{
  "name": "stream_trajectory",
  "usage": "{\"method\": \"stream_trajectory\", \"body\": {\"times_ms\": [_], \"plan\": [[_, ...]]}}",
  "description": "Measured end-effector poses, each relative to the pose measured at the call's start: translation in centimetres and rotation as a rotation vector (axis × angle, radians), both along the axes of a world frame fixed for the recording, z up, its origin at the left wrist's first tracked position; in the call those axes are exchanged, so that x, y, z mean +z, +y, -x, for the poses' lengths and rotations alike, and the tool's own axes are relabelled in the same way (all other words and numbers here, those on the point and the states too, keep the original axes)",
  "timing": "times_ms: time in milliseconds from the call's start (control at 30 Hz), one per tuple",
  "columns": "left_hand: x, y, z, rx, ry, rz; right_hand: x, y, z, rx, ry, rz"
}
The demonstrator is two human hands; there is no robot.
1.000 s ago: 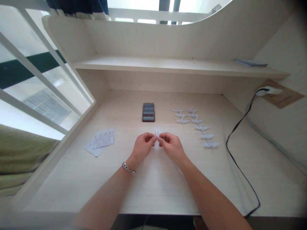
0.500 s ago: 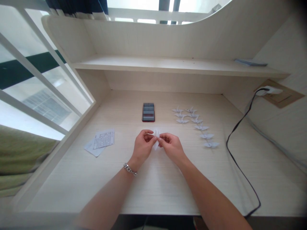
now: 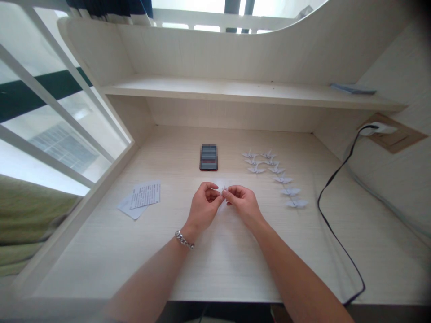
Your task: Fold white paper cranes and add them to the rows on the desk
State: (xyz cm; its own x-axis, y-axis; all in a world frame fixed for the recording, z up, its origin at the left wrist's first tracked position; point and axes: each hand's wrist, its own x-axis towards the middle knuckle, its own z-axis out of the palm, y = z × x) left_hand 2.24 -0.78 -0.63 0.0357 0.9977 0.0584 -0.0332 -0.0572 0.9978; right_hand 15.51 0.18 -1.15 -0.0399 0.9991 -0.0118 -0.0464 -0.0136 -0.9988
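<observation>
Paper crane [image 3: 224,189] now shows far less than it did a moment ago, when it stood tall between the hands; it sits pinched near the middle of the desk [image 3: 101,251], its pale paper barely visible (the desk nearly swallows it). Left hand [image 3: 204,208] and right hand [image 3: 244,205] both grip narrowly, fingertips almost meeting on it. Other cranes [image 3: 276,169] curve toward the right, past a phone [image 3: 208,157].

Head-worn view, facing forward and down, left hand [image 3: 204,208], right hand [image 3: 244,206]
</observation>
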Motion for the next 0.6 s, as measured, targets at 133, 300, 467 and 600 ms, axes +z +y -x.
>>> {"method": "stream_trajectory", "body": {"times_ms": [133, 300, 467, 600], "plan": [[0.22, -0.2, -0.06, -0.005, 0.036, -0.007, -0.1, 0.02, -0.05, -0.003, -0.036, -0.028], [0.36, -0.24, -0.01, -0.001, 0.071, -0.023, -0.17, -0.02, -0.08, 0.005, -0.05, -0.041], [0.35, -0.28, 0.13, -0.028, 0.084, -0.028, -0.05, 0.02, -0.09, 0.019, 0.034, -0.008], [0.29, -0.29, 0.14, -0.048, 0.106, -0.015, -0.04, 0.08, -0.23, -0.02, 0.029, -0.022]]}}
